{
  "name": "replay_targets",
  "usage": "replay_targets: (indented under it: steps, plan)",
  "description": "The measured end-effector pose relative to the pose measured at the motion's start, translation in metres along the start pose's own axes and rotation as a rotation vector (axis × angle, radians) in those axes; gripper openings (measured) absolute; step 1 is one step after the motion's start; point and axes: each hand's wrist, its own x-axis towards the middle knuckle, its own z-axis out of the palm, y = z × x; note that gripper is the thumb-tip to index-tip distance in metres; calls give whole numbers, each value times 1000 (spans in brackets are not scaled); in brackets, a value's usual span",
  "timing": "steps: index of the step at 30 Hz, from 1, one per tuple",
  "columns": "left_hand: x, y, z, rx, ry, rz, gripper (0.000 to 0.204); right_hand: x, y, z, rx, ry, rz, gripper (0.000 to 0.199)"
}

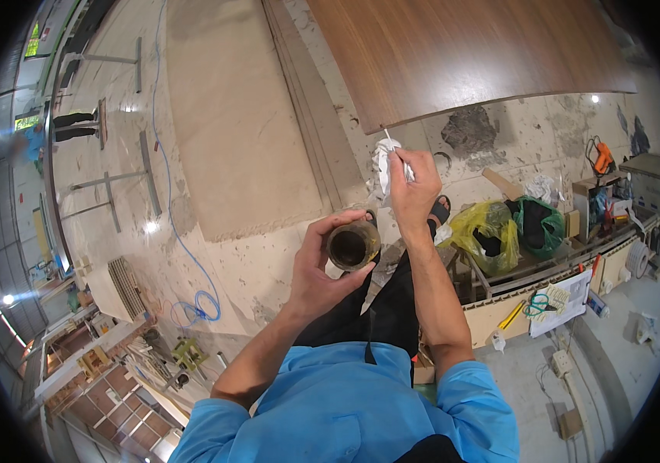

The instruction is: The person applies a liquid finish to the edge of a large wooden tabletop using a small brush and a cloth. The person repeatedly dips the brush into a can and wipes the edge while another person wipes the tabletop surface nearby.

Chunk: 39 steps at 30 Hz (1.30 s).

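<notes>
My left hand (321,266) grips a small round open jar (352,245) with dark liquid inside, held upright in front of my chest. My right hand (412,184) is raised just above and to the right of the jar and pinches a crumpled white rag (382,171) with a thin white stick poking out of its top. The rag hangs clear of the jar's mouth. Both forearms come up from my blue sleeves at the lower edge.
A large brown wood-veneer panel (461,50) lies ahead, a pale board (237,116) to its left. A blue cable (191,301) trails over the dusty floor. At right a cluttered bench holds yellow (488,228) and green (546,220) bags, tools and an orange drill (602,158).
</notes>
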Motion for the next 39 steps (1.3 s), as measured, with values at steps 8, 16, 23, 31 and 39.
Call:
replay_targets:
  steps: [8,16,23,31,39]
  plan:
    - [0,0,-2,-4,6,-5,73,-1,-6,2,12,-49,4,11]
    - [4,1,-1,-1,-8,-4,73,2,-10,-1,1,-137,-92,10]
    - [8,-1,0,17,-34,21,76,2,-7,-8,8,-129,2,10]
    - [11,-2,1,24,-39,21,77,9,3,-12,-49,17,69,12]
    - [13,0,3,20,-44,20,74,15,7,-19,-42,-16,46,11]
